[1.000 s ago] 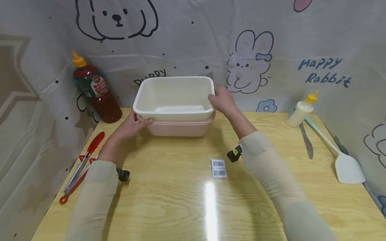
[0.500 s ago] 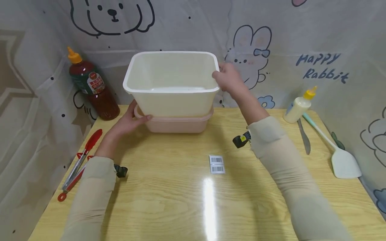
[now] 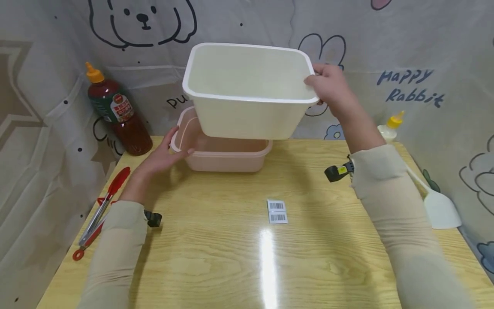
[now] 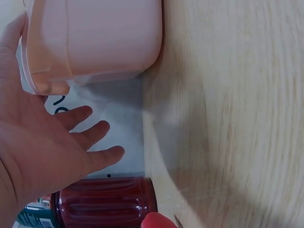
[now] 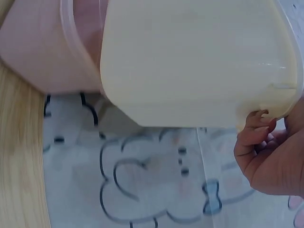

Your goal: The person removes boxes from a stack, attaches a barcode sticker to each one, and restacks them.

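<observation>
My right hand (image 3: 332,90) grips the right end of a cream-white plastic bin (image 3: 251,118), with the thumb over its rim and curled fingers underneath, as the right wrist view shows. The bin hangs slightly tilted above a pink plastic bin (image 3: 227,163) on the table. No contents show in either. My left hand (image 3: 160,156) holds the pink bin's left end, its thumb along the rim. In the left wrist view the other fingers (image 4: 99,135) spread loosely below that rim, apart from the wall; the index finger is mostly hidden.
A red sauce bottle (image 3: 119,113) stands back left, beside red-and-silver tongs (image 3: 100,214). A barcode label (image 3: 277,211) lies mid-table. At the right are a yellow-capped bottle (image 3: 389,128) and a white spatula (image 3: 441,210), both partly hidden. A patterned cloth (image 3: 247,25) hangs behind.
The white bin has risen out of the pink bin and shifted right with my right hand. The pink bin's inside now shows. My left hand has stayed at the pink bin's end.
</observation>
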### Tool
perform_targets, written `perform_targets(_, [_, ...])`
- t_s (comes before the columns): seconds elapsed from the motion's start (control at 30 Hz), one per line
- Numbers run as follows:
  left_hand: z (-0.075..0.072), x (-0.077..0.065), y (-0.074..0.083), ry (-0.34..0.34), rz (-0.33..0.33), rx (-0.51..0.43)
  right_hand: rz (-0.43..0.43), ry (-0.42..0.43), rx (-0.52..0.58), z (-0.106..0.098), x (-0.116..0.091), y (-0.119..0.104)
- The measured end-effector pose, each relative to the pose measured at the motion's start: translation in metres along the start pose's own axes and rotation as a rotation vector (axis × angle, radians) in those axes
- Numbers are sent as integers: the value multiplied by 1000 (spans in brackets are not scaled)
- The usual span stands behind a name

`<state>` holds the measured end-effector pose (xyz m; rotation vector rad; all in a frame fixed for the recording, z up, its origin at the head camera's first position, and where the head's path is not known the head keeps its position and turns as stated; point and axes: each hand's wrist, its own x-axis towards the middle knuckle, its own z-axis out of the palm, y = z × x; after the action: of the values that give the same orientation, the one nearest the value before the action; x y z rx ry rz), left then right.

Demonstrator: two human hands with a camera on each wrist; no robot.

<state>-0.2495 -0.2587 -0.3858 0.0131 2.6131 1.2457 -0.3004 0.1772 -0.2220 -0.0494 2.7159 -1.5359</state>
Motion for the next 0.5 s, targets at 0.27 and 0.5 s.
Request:
perform_targets(0.27, [2,-2,0,26,32,44,20,31,-38,-48,-6,36])
perform_targets(0.5, [0,-6,-2,49,17,37,94,42,-99,-85,-15,70])
